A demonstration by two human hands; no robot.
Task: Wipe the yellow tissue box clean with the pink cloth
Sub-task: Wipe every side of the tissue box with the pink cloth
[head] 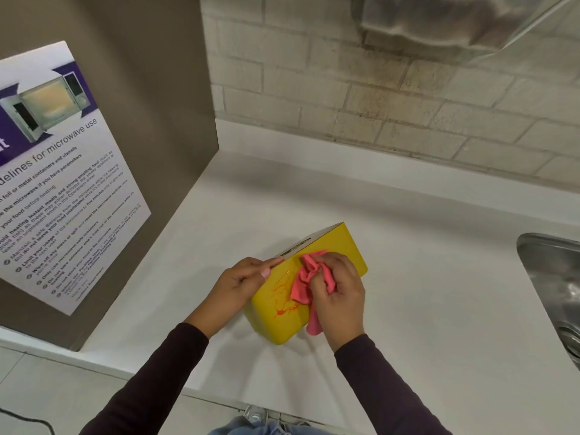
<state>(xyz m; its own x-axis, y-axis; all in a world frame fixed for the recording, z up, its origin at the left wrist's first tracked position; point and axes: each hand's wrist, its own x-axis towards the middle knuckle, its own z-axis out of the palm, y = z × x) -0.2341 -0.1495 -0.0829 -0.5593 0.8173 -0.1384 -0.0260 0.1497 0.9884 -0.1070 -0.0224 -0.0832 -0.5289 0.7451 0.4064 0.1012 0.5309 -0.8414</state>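
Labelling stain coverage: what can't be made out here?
Head view only:
- box face under cloth and right hand: hidden.
- box's far sides: face away.
- sink: cut by right edge.
- poster small print: too small; left edge crops it.
- grey object, top right: blurred.

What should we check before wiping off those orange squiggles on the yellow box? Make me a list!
1. Grip: the right hand holds the pink cloth bunched: ok.
2. Contact: the cloth touches the yellow tissue box: ok.
3. Steadying: the left hand holds the box's top edge: ok.
4. Stain: orange smears gone: not ok, they show left of the cloth.
5. Place: box on the countertop, apart from the sink: ok.
6. Dampness of the cloth: cannot tell.
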